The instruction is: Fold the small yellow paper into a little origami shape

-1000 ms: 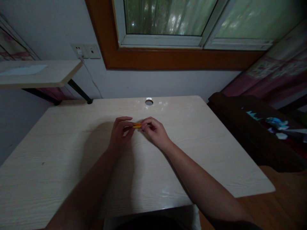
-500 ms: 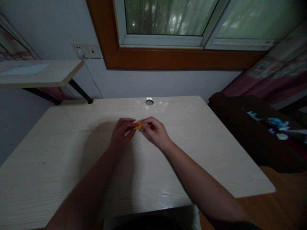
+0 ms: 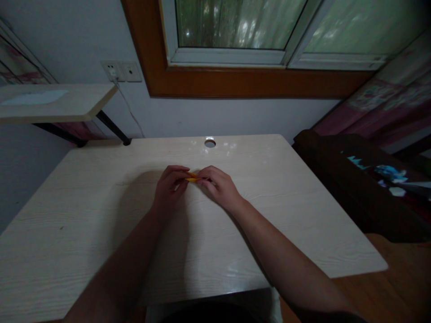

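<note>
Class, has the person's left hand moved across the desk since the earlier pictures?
No, not noticeably: the left hand stays in front and left of the round hole in the desk.

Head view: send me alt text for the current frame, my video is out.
The left hand and right hand hold a small yellow-orange object between them, over a pale wood-grain table. A round hole sits near the table's far edge, below a window; a raised shelf stands at far left.
</note>
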Motion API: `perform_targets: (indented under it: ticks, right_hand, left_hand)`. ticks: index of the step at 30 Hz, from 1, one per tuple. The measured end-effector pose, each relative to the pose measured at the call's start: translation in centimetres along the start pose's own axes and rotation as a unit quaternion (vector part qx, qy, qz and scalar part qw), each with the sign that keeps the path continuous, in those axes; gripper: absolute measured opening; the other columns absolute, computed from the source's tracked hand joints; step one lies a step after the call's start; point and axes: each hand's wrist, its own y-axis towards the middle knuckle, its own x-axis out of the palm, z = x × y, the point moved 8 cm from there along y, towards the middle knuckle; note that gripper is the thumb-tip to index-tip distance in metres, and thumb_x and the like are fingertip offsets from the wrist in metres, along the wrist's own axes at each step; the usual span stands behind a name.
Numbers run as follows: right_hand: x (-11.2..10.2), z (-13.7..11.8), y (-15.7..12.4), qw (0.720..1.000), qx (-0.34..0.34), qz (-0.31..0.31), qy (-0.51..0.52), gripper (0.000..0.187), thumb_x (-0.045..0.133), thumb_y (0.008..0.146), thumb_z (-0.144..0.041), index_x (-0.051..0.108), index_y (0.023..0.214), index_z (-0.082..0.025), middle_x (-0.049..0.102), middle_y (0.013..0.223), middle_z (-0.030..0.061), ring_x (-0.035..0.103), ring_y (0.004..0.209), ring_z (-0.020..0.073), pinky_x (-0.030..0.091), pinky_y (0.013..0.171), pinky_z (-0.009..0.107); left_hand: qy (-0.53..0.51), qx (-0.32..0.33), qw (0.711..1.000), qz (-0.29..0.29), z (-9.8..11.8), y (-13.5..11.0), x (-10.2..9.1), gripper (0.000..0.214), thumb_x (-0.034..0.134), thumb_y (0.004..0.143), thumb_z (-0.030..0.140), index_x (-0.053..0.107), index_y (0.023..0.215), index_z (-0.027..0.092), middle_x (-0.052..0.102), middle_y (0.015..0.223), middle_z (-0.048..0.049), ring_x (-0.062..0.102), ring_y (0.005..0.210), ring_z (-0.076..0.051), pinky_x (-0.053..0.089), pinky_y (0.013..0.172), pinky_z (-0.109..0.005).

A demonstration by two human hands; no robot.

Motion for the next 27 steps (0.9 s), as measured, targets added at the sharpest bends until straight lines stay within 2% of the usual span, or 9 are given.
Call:
perform_targets:
  ticks: [7,14,19,27]
  right_hand:
    - [-0.4,-0.6,-0.1,0.999,-0.021,0.003,-0.029,0.013,0.052,0.097,-0.025,0.064,0.101,-0.022,0.069,0.096,0.0065,0.064,0.089,0.0170,0.053,0.080,0.031]
    - [-0.2,-0.7,-0.3,0.997,-0.035,-0.007,-0.075,0.014,0.052,0.097,-0.026,0.064,0.103,-0.021,0.071,0.095,0.0065,0.066,0.086,0.0172,0.053,0.078,0.030]
    - [0.0,-0.9,-0.3,0.996,-0.047,-0.022,-0.069,0.015,0.052,0.097,-0.025,0.065,0.103,-0.021,0.071,0.096,0.0080,0.065,0.088,0.0191,0.052,0.079,0.033]
    - [0.1,-0.8,-0.1,0.998,-0.021,-0.028,-0.046,0.016,0.052,0.097,-0.029,0.065,0.103,-0.023,0.071,0.097,0.0074,0.065,0.090,0.0193,0.052,0.082,0.035]
  left_hand:
    - [-0.056,-0.024,0.998,-0.001,-0.4,0.0,0.1,0.011,0.065,0.087,0.020,0.070,0.096,0.024,0.062,0.108,-0.0071,0.063,0.100,-0.018,0.056,0.086,-0.035]
    - [-0.144,-0.068,0.987,0.005,-0.8,0.0,0.4,0.007,0.069,0.085,0.023,0.070,0.092,0.022,0.063,0.105,-0.0071,0.063,0.098,-0.017,0.057,0.082,-0.032]
    - [-0.158,-0.083,0.984,0.015,-1.4,-0.3,0.4,0.007,0.070,0.084,0.023,0.070,0.091,0.022,0.062,0.106,-0.0067,0.064,0.098,-0.017,0.057,0.083,-0.033]
    - [-0.154,-0.071,0.985,0.011,-1.1,-0.2,0.4,0.008,0.068,0.086,0.024,0.071,0.093,0.023,0.064,0.104,-0.0066,0.065,0.097,-0.018,0.057,0.085,-0.035]
